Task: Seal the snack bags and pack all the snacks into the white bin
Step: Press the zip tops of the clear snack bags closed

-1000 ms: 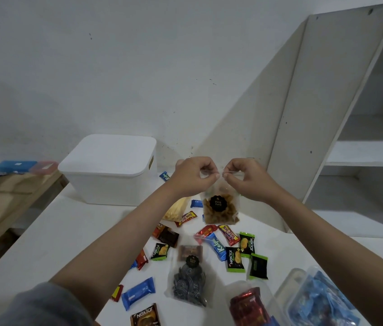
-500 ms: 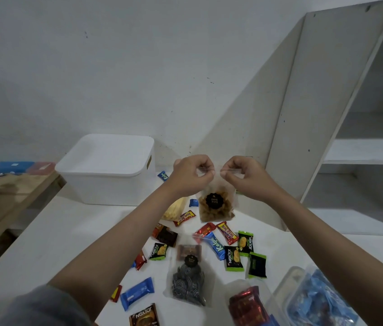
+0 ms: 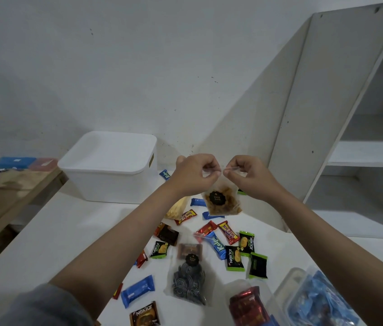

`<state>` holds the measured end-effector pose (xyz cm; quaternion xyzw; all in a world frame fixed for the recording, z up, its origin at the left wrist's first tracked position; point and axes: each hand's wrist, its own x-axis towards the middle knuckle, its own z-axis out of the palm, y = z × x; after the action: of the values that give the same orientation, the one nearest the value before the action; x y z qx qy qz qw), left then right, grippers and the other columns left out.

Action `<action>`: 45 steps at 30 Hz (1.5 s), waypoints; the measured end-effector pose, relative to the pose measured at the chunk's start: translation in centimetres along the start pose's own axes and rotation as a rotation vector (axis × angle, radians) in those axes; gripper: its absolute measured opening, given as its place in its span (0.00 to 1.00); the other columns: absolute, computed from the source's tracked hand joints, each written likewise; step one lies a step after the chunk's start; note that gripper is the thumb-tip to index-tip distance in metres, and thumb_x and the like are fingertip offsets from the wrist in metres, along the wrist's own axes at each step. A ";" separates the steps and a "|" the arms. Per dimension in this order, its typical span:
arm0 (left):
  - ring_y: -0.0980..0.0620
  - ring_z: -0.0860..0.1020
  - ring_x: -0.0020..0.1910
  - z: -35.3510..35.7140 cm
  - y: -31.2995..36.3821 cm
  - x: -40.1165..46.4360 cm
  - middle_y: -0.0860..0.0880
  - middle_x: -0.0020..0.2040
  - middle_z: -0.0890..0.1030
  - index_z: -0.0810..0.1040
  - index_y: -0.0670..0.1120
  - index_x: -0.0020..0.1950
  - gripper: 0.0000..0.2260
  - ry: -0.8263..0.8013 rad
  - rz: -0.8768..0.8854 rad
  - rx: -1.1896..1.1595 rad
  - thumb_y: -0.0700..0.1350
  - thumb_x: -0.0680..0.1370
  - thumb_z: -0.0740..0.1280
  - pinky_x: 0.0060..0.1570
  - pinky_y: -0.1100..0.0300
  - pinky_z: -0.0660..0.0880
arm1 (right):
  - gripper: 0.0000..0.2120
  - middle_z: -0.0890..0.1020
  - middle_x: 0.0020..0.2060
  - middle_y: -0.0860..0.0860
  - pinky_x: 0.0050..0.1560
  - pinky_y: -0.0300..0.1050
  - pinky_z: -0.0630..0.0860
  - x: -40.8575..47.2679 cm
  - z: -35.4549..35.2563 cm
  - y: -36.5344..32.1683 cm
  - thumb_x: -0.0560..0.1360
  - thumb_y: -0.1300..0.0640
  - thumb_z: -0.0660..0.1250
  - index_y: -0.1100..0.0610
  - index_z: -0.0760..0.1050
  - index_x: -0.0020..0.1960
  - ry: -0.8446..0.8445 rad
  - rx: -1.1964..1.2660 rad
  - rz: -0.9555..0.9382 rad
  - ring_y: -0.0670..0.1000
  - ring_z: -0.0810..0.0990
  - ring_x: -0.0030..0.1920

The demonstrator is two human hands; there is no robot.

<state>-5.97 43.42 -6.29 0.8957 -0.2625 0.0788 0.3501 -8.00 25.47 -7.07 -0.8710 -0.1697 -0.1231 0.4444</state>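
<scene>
Both hands have edged closer together: left hand [image 3: 195, 175] and right hand [image 3: 246, 176] pinch the clear snack bag [image 3: 222, 202] top, raised above the table [image 3: 44, 234], seemingly unsealed, beside the white bin [image 3: 110, 170]

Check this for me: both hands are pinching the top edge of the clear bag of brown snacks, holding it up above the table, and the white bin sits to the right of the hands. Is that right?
Not quite. The head view shows the white bin to the left of the hands, not the right. The rest holds: the left hand and right hand pinch the top edge of the clear bag of brown snacks, holding it above the table.
</scene>
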 end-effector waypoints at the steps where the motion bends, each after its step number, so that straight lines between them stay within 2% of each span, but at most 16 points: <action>1: 0.56 0.78 0.48 0.0 0.0 0.0 0.54 0.44 0.82 0.78 0.51 0.44 0.02 0.002 0.000 -0.004 0.47 0.76 0.66 0.58 0.56 0.56 | 0.10 0.81 0.37 0.48 0.53 0.53 0.75 0.0 0.1 0.0 0.74 0.59 0.68 0.47 0.75 0.37 -0.003 -0.005 -0.007 0.52 0.80 0.44; 8: 0.57 0.78 0.46 0.0 -0.1 -0.1 0.54 0.41 0.81 0.76 0.52 0.40 0.05 0.011 0.003 -0.022 0.51 0.71 0.62 0.56 0.56 0.56 | 0.08 0.81 0.36 0.46 0.52 0.50 0.77 -0.1 0.6 0.0 0.73 0.56 0.67 0.45 0.74 0.38 0.011 -0.009 -0.036 0.47 0.80 0.42; 12: 0.58 0.78 0.45 0.1 -0.2 -0.5 0.54 0.41 0.81 0.76 0.52 0.40 0.06 0.021 -0.006 -0.078 0.52 0.71 0.62 0.58 0.56 0.55 | 0.05 0.81 0.38 0.50 0.49 0.51 0.77 -0.4 1.0 -0.1 0.74 0.60 0.68 0.52 0.76 0.41 0.037 -0.061 -0.085 0.50 0.79 0.42; 15: 0.59 0.78 0.45 0.1 -0.5 -0.5 0.55 0.40 0.81 0.77 0.54 0.39 0.05 0.026 -0.007 -0.118 0.52 0.71 0.63 0.63 0.48 0.63 | 0.04 0.81 0.38 0.50 0.47 0.47 0.76 -0.5 0.9 -0.3 0.74 0.60 0.68 0.53 0.76 0.42 0.040 -0.062 -0.094 0.50 0.79 0.42; 18: 0.60 0.78 0.45 0.0 -0.8 -0.3 0.58 0.37 0.80 0.75 0.57 0.37 0.04 0.020 -0.018 -0.161 0.53 0.71 0.64 0.61 0.40 0.69 | 0.04 0.82 0.37 0.50 0.46 0.46 0.76 -0.2 1.0 0.3 0.74 0.59 0.68 0.53 0.79 0.41 0.031 0.083 0.028 0.49 0.79 0.40; 19: 0.60 0.78 0.44 -0.1 -0.8 -0.2 0.60 0.37 0.79 0.75 0.58 0.36 0.04 0.021 -0.023 -0.173 0.53 0.70 0.64 0.61 0.39 0.69 | 0.05 0.82 0.36 0.52 0.44 0.47 0.75 -0.3 1.1 0.5 0.74 0.58 0.69 0.51 0.79 0.39 0.046 0.176 0.086 0.50 0.79 0.38; 21: 0.62 0.76 0.42 -0.3 -0.7 -0.2 0.63 0.36 0.78 0.75 0.61 0.35 0.04 0.022 -0.035 -0.201 0.55 0.69 0.63 0.61 0.38 0.68 | 0.06 0.81 0.37 0.62 0.42 0.49 0.73 -0.5 1.2 0.6 0.71 0.57 0.71 0.49 0.79 0.35 0.102 0.337 0.171 0.54 0.78 0.39; 23: 0.63 0.76 0.41 -0.4 -0.5 -0.2 0.66 0.36 0.78 0.75 0.62 0.35 0.03 0.019 -0.043 -0.219 0.55 0.68 0.63 0.61 0.39 0.68 | 0.04 0.80 0.39 0.68 0.44 0.50 0.73 -0.7 1.3 0.5 0.67 0.54 0.72 0.49 0.79 0.34 0.136 0.418 0.187 0.56 0.77 0.41; 25: 0.61 0.76 0.42 -0.4 -0.2 -0.3 0.65 0.36 0.78 0.75 0.61 0.35 0.03 0.025 -0.049 -0.218 0.55 0.68 0.63 0.61 0.39 0.68 | 0.04 0.79 0.37 0.67 0.42 0.51 0.72 -0.8 1.3 0.2 0.66 0.54 0.72 0.51 0.79 0.34 0.148 0.434 0.167 0.56 0.76 0.39; 29: 0.57 0.77 0.43 -0.6 -0.1 -0.2 0.61 0.34 0.78 0.75 0.58 0.34 0.05 0.036 -0.042 -0.215 0.56 0.68 0.63 0.60 0.39 0.69 | 0.08 0.80 0.37 0.65 0.44 0.52 0.74 -0.5 1.1 -0.1 0.72 0.62 0.71 0.52 0.80 0.37 0.165 0.409 0.108 0.55 0.77 0.39; 33: 0.56 0.77 0.42 -0.5 -0.3 0.1 0.64 0.34 0.78 0.75 0.60 0.35 0.05 0.032 -0.038 -0.231 0.59 0.67 0.62 0.60 0.38 0.69 | 0.11 0.84 0.37 0.55 0.45 0.47 0.77 -0.5 1.1 -0.1 0.73 0.62 0.70 0.48 0.82 0.37 0.166 0.416 0.084 0.53 0.81 0.41; 37: 0.58 0.77 0.42 -0.2 -0.3 -0.1 0.63 0.35 0.78 0.76 0.57 0.37 0.07 0.032 -0.044 -0.234 0.58 0.67 0.62 0.60 0.38 0.69 | 0.10 0.83 0.36 0.57 0.46 0.49 0.76 -0.6 1.3 -0.2 0.71 0.58 0.70 0.46 0.81 0.34 0.181 0.416 0.086 0.55 0.80 0.41; 40: 0.58 0.77 0.42 0.0 -0.2 -0.3 0.63 0.35 0.78 0.76 0.55 0.36 0.07 0.029 -0.051 -0.232 0.57 0.68 0.64 0.59 0.38 0.70 | 0.10 0.82 0.34 0.56 0.42 0.43 0.75 -0.6 1.4 -0.3 0.72 0.62 0.68 0.50 0.80 0.35 0.195 0.430 0.083 0.51 0.79 0.38; 42: 0.57 0.77 0.42 -0.1 0.1 -0.4 0.61 0.34 0.78 0.74 0.56 0.35 0.05 0.042 -0.052 -0.219 0.54 0.69 0.64 0.60 0.39 0.69 | 0.06 0.82 0.34 0.53 0.43 0.41 0.76 -0.6 1.5 -0.4 0.71 0.61 0.68 0.55 0.79 0.36 0.197 0.463 0.084 0.50 0.79 0.38; 45: 0.57 0.77 0.43 -0.4 0.5 -0.5 0.60 0.35 0.78 0.73 0.57 0.36 0.05 0.040 -0.026 -0.181 0.56 0.70 0.64 0.59 0.40 0.70 | 0.08 0.83 0.33 0.52 0.44 0.44 0.76 -0.7 1.4 -0.3 0.70 0.60 0.69 0.50 0.81 0.34 0.210 0.480 0.091 0.51 0.80 0.38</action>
<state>-6.64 43.57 -5.82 0.8620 -0.2498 0.0681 0.4357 -8.66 26.64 -7.96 -0.7297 -0.1074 -0.1489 0.6586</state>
